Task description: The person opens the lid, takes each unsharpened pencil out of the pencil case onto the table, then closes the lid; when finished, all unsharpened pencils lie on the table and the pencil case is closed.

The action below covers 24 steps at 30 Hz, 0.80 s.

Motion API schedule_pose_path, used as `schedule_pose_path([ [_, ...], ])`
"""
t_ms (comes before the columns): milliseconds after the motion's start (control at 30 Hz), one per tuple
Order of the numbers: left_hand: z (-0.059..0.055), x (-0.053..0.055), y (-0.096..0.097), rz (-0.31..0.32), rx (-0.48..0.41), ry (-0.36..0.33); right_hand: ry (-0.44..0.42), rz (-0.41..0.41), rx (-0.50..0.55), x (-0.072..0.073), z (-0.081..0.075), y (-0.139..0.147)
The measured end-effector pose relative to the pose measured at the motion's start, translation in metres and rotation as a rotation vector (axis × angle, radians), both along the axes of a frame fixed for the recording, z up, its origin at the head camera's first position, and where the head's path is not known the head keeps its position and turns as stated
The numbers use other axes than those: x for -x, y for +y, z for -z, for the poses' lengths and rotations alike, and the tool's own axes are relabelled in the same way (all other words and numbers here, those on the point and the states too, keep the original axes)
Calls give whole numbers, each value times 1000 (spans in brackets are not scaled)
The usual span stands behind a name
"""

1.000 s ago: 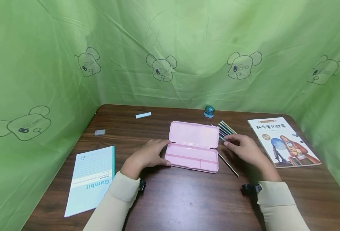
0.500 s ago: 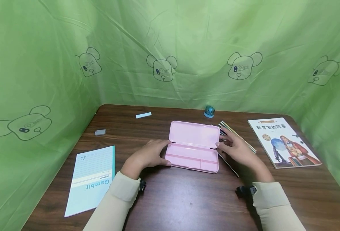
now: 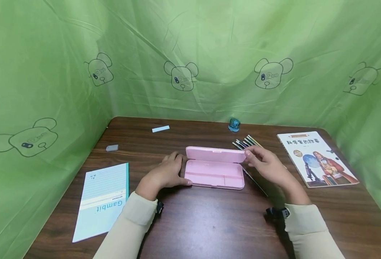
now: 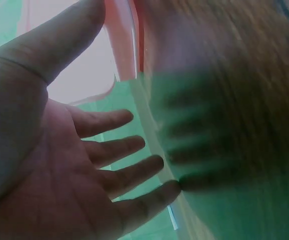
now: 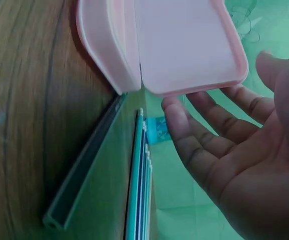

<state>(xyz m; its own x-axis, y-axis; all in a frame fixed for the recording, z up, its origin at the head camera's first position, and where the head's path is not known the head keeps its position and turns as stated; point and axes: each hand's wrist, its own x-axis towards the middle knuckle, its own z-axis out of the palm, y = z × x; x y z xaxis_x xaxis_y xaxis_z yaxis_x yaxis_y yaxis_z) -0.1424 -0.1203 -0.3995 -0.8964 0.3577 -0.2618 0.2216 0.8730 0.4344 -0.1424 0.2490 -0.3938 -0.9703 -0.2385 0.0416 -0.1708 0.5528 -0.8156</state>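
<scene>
A pink pencil case (image 3: 206, 168) lies on the table, its lid (image 3: 214, 154) tilted up partway over the hinge. Its shallow compartments hold nothing. At the case's left end my left hand (image 3: 164, 174) spreads its fingers, thumb at the front corner; the left wrist view shows the palm (image 4: 54, 165) with straight fingers. My right hand (image 3: 271, 167) touches the lid's right end. In the right wrist view its fingertips (image 5: 173, 107) are at the lid's edge and the thumb stands apart. Several pencils (image 3: 242, 144) lie behind this hand, and a single dark pencil (image 3: 255, 182) beside the case.
A blue pencil sharpener (image 3: 234, 125) and a pale strip (image 3: 160, 129) are near the table's back edge. To the left are a grey eraser (image 3: 111, 148) and a notebook (image 3: 101, 201). A picture-covered book (image 3: 318, 160) lies to the right. Green cloth surrounds the table.
My right hand has gone from the pencils to the lid's right end. The lid, laid back before, has swung up. My left hand has stayed at the case's left end.
</scene>
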Motion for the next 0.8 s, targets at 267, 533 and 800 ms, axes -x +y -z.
schedule_pose_path([
  [267, -14, -4, 6, 58, 34, 7, 135, 10, -242, -6, 5, -12],
  [533, -25, 5, 29, 159, 1, 151, 277, -11, -516, 3, 13, -41],
  [800, -7, 7, 55, 126, 217, 215, 220, -117, -676, 2, 26, -67],
])
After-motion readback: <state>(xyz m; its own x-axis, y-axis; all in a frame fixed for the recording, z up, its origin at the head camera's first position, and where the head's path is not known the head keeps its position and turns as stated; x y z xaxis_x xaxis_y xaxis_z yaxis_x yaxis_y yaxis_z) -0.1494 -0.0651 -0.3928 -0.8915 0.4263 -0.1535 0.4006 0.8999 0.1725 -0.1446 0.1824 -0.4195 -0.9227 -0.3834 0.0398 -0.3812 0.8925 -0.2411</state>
